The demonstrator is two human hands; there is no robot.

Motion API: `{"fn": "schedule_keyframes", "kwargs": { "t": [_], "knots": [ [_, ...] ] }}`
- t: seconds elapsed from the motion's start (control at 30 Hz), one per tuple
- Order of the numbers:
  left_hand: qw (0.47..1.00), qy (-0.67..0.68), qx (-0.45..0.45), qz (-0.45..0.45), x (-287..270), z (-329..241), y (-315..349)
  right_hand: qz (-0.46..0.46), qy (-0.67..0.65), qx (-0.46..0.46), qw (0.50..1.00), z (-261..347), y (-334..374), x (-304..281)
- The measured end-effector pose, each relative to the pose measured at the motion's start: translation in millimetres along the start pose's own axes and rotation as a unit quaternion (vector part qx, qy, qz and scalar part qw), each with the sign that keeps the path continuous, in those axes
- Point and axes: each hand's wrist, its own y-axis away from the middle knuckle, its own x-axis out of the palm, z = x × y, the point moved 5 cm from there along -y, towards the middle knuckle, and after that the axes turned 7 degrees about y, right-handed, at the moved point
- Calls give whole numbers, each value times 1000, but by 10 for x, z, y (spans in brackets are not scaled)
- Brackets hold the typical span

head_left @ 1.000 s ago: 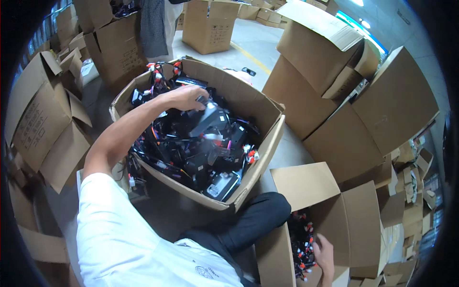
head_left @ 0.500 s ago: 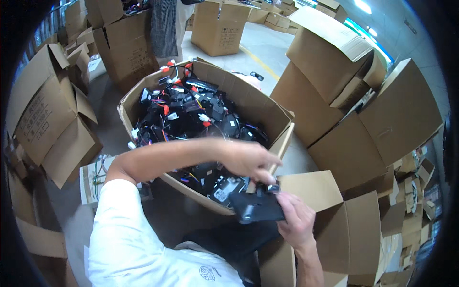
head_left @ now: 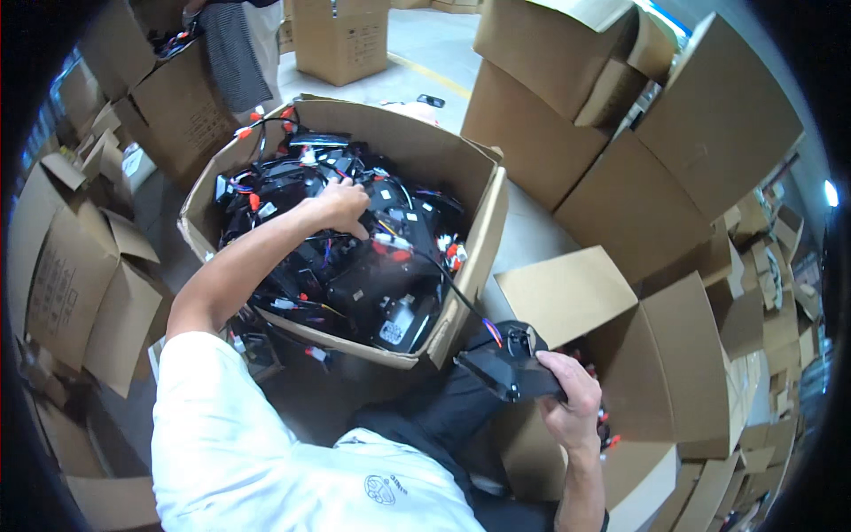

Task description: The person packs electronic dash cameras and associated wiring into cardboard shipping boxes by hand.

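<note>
Black housing [head_left: 512, 371], head view: your right hand [head_left: 572, 390] pinches its right edge, between the large carton [head_left: 483, 257] and the smaller carton [head_left: 687, 355]. Hold firmly; leave its wires [head_left: 492, 332] slack. Your left hand [head_left: 341, 208] lies over the heaped units [head_left: 359, 288]; whether it grips anything, you cannot tell. Your fingers beneath the housing are hidden.

From here, dark rows of print, too small to read, mark the left carton [head_left: 66, 284]; tiny symbols dot the back carton [head_left: 341, 49]. A round emblem [head_left: 380, 489] with blurred lettering sits on the white T-shirt [head_left: 266, 461]; a black unit [head_left: 409, 321] bears a pale square label [head_left: 391, 332].
</note>
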Motion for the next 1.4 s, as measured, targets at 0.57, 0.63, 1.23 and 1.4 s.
{"fn": "schedule_keyframes", "kwargs": {
  "t": [0.57,0.63,1.23,1.4],
  "knots": [
    [940,302,146,56,-395,-1623,-318,-5,-160,165,973,-192,927,-237],
    [892,422,133,-86,-1055,-1651,111,-91,-229,292,924,-393,1043,-430],
    [733,638,219,-88,-617,-4987,1869,-254,-400,424,772,-259,2610,-641],
    [600,798,34,50,243,-5930,2015,-403,-188,511,735,-72,3381,-391]
  ]
}}
